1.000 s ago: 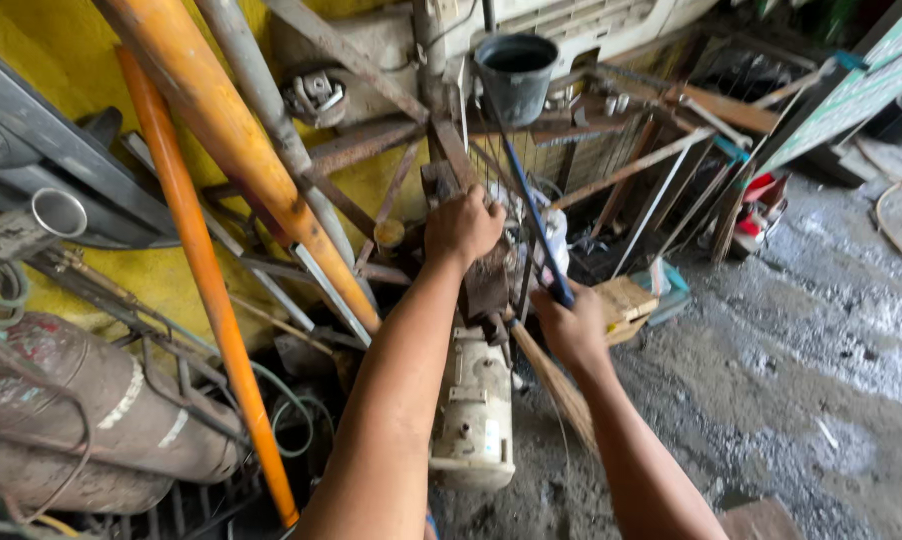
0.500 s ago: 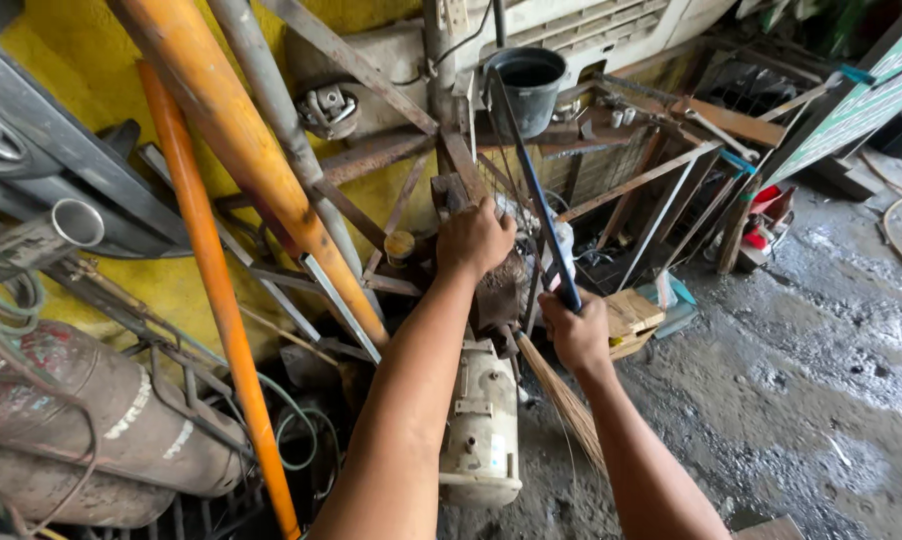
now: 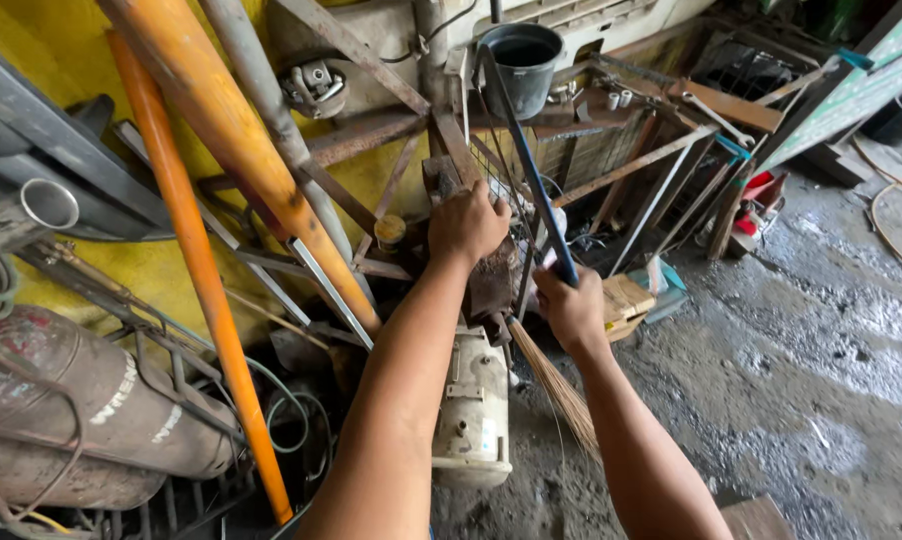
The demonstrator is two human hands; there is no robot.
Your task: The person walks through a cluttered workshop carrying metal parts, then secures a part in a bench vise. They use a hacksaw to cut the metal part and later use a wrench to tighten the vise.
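Cluttered workshop: left hand (image 3: 468,225) clamps a rusty metal block (image 3: 491,280), right hand (image 3: 571,305) grips a blue rod (image 3: 531,170); firm, closed fingers seem needed for steady leverage.

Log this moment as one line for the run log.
left hand: on rusty metal part | right hand: gripping dark blue broom handle | bristles: down by cream motor

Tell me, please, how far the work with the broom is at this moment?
Done: the right hand grips the broom by its dark blue handle, its straw bristles pointing down. In hand: the left hand rests on the rusty metal piece above the cream motor. Left: the wet concrete floor shows dirt, and the bristles are off the floor.
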